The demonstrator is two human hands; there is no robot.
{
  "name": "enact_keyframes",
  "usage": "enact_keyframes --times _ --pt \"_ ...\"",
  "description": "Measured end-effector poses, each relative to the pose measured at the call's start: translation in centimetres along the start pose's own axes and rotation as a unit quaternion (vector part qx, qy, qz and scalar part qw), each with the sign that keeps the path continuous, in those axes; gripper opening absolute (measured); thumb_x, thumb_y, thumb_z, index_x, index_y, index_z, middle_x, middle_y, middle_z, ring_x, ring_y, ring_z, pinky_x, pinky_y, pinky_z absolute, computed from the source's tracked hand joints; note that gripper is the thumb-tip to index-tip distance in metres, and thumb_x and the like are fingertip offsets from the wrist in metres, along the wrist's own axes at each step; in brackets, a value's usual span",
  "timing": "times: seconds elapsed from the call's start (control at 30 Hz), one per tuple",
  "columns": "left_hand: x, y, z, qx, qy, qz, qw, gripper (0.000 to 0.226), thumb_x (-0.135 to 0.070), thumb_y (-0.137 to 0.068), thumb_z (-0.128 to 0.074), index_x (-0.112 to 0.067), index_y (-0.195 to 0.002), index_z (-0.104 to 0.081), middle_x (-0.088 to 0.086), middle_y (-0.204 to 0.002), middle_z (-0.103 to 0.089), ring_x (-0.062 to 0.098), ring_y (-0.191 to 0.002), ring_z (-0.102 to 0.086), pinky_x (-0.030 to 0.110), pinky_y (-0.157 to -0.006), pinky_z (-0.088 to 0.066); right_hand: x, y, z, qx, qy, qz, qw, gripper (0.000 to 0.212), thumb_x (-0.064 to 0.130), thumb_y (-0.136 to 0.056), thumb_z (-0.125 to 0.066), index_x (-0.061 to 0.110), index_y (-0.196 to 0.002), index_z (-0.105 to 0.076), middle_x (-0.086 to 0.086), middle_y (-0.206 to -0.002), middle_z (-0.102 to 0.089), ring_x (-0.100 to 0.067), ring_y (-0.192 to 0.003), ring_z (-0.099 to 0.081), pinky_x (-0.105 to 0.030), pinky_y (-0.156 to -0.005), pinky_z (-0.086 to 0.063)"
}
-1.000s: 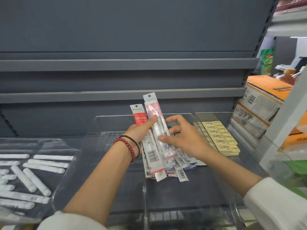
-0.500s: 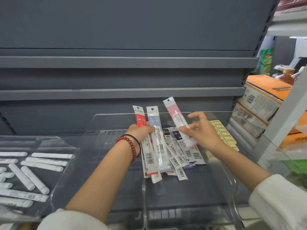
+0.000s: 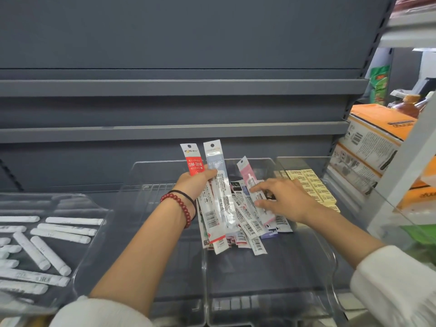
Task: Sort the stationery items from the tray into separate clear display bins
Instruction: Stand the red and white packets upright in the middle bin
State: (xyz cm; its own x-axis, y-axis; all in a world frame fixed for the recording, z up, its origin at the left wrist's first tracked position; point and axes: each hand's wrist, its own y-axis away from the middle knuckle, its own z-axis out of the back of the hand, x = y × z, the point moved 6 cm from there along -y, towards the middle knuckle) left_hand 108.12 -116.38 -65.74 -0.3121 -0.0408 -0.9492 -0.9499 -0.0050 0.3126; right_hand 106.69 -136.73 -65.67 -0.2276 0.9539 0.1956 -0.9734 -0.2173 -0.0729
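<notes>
Both hands are working over the pile of packets [image 3: 247,230] lying in the clear bin [image 3: 285,270].

The left hand [image 3: 195,182], bead bracelet [image 3: 181,206] at the wrist, is gripping a fan of packets above the bin's left edge, thumb clamped across them. A red-topped packet [image 3: 193,161] and a grey-blue packet [image 3: 215,161] are standing upright in it. The right hand [image 3: 285,199] is reaching over the bin's middle, fingers fairly straight on a pink packet [image 3: 246,173] that is tilting up off the pile. I cannot tell whether it is pinching that packet or only touching it. Yellow blocks [image 3: 311,185] are sitting just right of the bin; white sticks [image 3: 47,253] are lying well to its left.
</notes>
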Motion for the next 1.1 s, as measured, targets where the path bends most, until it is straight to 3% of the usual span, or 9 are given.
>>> enact_keyframes --times 0.13,0.33,0.4,0.47,0.53,0.6,0.73,0.9,1.1 --pt "-0.1 -0.2 0.0 -0.007 0.002 -0.027 1.000 0.032 -0.036 -0.079 -0.072 -0.022 -0.107 -0.067 0.005 -0.108 -0.070 0.028 -0.104 -0.064 0.048 -0.100 -0.045 0.0 0.1 -0.9 0.066 0.110 0.000 0.992 0.047 0.050 -0.093 -0.054 0.035 -0.137 -0.049 0.005 -0.113 -0.067 -0.015 -0.130 -0.043 -0.039 -0.105 -0.020" --pt "-0.3 0.1 -0.3 0.004 0.026 -0.037 0.999 0.072 -0.059 -0.046 -0.077 -0.026 -0.109 -0.067 0.003 -0.113 -0.068 0.028 -0.108 -0.063 0.050 -0.100 -0.044 -0.9 0.0 -1.4 0.094 0.148 -0.033 0.984 0.046 0.056 -0.091 -0.051 0.033 -0.131 -0.056 0.002 -0.143 -0.043 -0.017 -0.138 -0.031 -0.052 -0.113 -0.006" --pt "-0.4 -0.1 -0.2 0.006 0.043 -0.042 0.998 0.066 -0.056 -0.046 -0.077 -0.025 -0.104 -0.069 0.004 -0.110 -0.070 0.028 -0.106 -0.064 0.049 -0.099 -0.045 -0.5 -0.1 -0.8 0.074 0.140 -0.034 0.987 0.044 0.058 -0.092 -0.048 0.031 -0.124 -0.063 0.003 -0.146 -0.037 -0.016 -0.139 -0.028 -0.053 -0.113 -0.004" --pt "-0.4 -0.1 -0.2 0.006 0.049 -0.043 0.998 0.058 -0.053 -0.049 -0.077 -0.024 -0.100 -0.069 0.005 -0.108 -0.070 0.027 -0.104 -0.065 0.048 -0.098 -0.046 0.3 -0.2 0.2 0.014 0.063 -0.028 0.997 0.046 0.061 -0.091 -0.046 0.031 -0.120 -0.065 0.007 -0.145 -0.040 -0.011 -0.136 -0.033 -0.051 -0.114 -0.010" --pt "-0.3 -0.2 -0.2 0.005 0.052 -0.044 0.998 0.059 -0.053 -0.049 -0.079 -0.024 -0.099 -0.069 0.005 -0.108 -0.070 0.028 -0.104 -0.065 0.049 -0.098 -0.046 1.2 -0.1 1.5 -0.061 -0.118 -0.015 0.991 0.048 0.062 -0.088 -0.050 0.031 -0.123 -0.062 0.011 -0.134 -0.053 -0.005 -0.122 -0.049 -0.044 -0.111 -0.033" --pt "-0.2 -0.3 -0.2 0.006 0.049 -0.044 0.998 0.065 -0.055 -0.046 -0.081 -0.025 -0.103 -0.069 0.004 -0.109 -0.070 0.028 -0.105 -0.065 0.049 -0.098 -0.046 2.4 0.2 2.2 -0.080 -0.299 0.002 0.951 0.046 0.057 -0.085 -0.058 0.032 -0.123 -0.058 0.018 -0.116 -0.063 0.001 -0.103 -0.060 -0.036 -0.094 -0.051" --pt "-0.4 -0.1 -0.5 0.026 0.048 -0.046 0.997 0.063 -0.050 -0.058 -0.080 -0.023 -0.113 -0.066 0.006 -0.109 -0.070 0.029 -0.099 -0.067 0.051 -0.094 -0.050 4.8 0.6 2.5 -0.075 -0.465 0.009 0.882 0.052 0.037 -0.082 -0.073 0.027 -0.125 -0.047 0.011 -0.099 -0.072 -0.006 -0.085 -0.069 -0.028 -0.079 -0.055" --pt "-0.5 0.1 -0.9 0.047 0.056 -0.041 0.996 0.038 -0.037 -0.084 -0.069 -0.018 -0.116 -0.065 0.008 -0.105 -0.071 0.028 -0.094 -0.069 0.050 -0.090 -0.052 5.2 0.3 2.6 -0.105 -0.499 0.004 0.860 0.050 0.015 -0.081 -0.077 0.026 -0.120 -0.048 0.003 -0.094 -0.072 -0.015 -0.079 -0.071 -0.025 -0.070 -0.058" --pt "-0.6 0.7 -1.5 0.061 0.076 -0.040 0.994 0.022 -0.029 -0.099 -0.048 -0.023 -0.100 -0.069 0.000 -0.098 -0.065 0.014 -0.080 -0.066 0.034 -0.067 -0.059 2.9 0.2 3.5 -0.151 -0.479 -0.022 0.864 0.024 0.011 -0.087 -0.069 0.024 -0.100 -0.054 0.004 -0.095 -0.069 -0.011 -0.070 -0.066 -0.019 -0.053 -0.052"
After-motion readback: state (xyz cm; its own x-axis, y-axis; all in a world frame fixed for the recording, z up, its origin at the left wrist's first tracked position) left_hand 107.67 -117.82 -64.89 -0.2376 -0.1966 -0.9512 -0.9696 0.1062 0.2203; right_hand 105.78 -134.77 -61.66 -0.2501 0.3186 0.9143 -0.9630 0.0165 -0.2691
